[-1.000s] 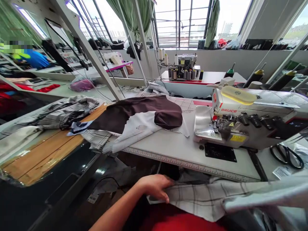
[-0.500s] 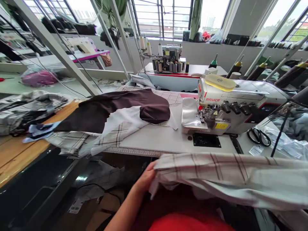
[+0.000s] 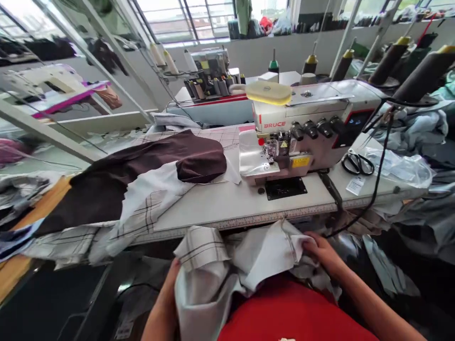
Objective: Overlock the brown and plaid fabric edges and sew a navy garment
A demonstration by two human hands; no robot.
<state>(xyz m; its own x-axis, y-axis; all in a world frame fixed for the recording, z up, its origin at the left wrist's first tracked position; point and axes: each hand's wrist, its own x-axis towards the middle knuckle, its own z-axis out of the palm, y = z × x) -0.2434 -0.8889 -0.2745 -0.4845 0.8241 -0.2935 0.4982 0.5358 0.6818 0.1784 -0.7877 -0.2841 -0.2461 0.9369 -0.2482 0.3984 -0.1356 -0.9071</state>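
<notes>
A pale plaid fabric piece hangs bunched in front of my red top, below the table's front edge. My left hand grips its left side, the fingers mostly behind the cloth. At the other end my right hand pinches a corner where the white underside is turned up. Beyond stands an overlock sewing machine marked BRUCE. Left of its metal plate lies a dark brown fabric piece, partly folded, on more white and plaid cloth.
A measuring tape strip runs along the table's front edge. Black scissors, a tag and clear plastic lie right of the machine. A black cable hangs over the front edge. Dark thread cones stand behind.
My right hand has come into view holding the fabric's other end. The cloth, stretched out to the right before, is now gathered between both hands. The view has turned right.
</notes>
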